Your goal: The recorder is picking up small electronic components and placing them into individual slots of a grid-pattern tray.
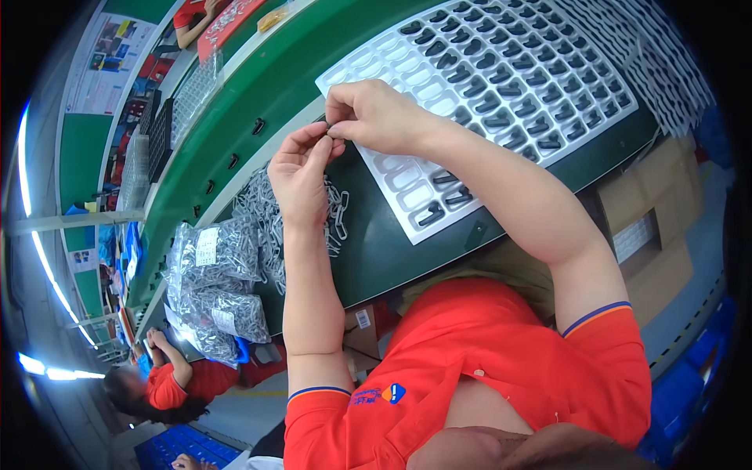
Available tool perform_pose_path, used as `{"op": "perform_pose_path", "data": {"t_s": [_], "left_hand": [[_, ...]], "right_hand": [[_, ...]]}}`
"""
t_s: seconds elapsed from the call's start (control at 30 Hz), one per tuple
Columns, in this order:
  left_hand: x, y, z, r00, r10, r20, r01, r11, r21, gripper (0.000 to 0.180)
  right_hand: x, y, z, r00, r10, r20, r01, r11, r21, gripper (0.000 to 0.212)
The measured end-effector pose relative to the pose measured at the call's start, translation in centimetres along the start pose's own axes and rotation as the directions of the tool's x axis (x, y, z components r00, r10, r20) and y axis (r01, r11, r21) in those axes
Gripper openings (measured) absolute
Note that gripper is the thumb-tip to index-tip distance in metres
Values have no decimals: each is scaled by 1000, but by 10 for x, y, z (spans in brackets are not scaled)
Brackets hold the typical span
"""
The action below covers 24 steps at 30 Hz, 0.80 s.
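Observation:
My left hand (pixel 301 174) and my right hand (pixel 374 116) meet fingertip to fingertip above the near corner of a white moulded tray (pixel 362 69). Both are closed in a pinch around a tiny piece, mostly hidden by the fingers, so I cannot make out its kind. Small black parts (pixel 509 76) sit in many of the tray's pockets, while pockets toward its left side hold none. Beside my left forearm lies a loose heap of grey metal oblong loops (pixel 270 211), partly hidden by that arm.
Clear plastic bags (pixel 223 254) of grey loops lie left of the heap. Beyond runs a green conveyor belt (pixel 184 168) carrying spaced black pieces (pixel 258 125). Stacked trays (pixel 654 63) stand far right, above a cardboard box (pixel 654 204). A co-worker in red (pixel 184 384) sits at lower left.

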<state>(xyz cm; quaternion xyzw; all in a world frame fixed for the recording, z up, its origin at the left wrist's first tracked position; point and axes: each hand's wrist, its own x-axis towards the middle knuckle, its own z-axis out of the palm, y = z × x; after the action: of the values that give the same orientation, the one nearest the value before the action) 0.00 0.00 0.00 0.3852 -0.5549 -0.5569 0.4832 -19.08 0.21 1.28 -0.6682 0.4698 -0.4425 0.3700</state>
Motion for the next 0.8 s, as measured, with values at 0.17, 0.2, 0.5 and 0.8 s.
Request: {"op": "perform_pose_path", "data": {"t_s": [0.17, 0.2, 0.5, 0.8], "left_hand": [[29, 13, -15, 995, 63, 78, -94, 867, 489, 17], [46, 11, -23, 981, 150, 120, -191, 688, 701, 19], [155, -28, -86, 962, 254, 98, -158, 225, 962, 30], [80, 40, 77, 861, -50, 507, -337, 691, 640, 20]], "right_hand": [[-5, 3, 16, 985, -167, -38, 159, 973, -165, 17], [-8, 1, 23, 954, -294, -54, 273, 931, -244, 15], [-33, -1, 65, 809, -287, 513, 556, 659, -508, 10], [-28, 10, 75, 818, -297, 493, 561, 605, -565, 16]]}}
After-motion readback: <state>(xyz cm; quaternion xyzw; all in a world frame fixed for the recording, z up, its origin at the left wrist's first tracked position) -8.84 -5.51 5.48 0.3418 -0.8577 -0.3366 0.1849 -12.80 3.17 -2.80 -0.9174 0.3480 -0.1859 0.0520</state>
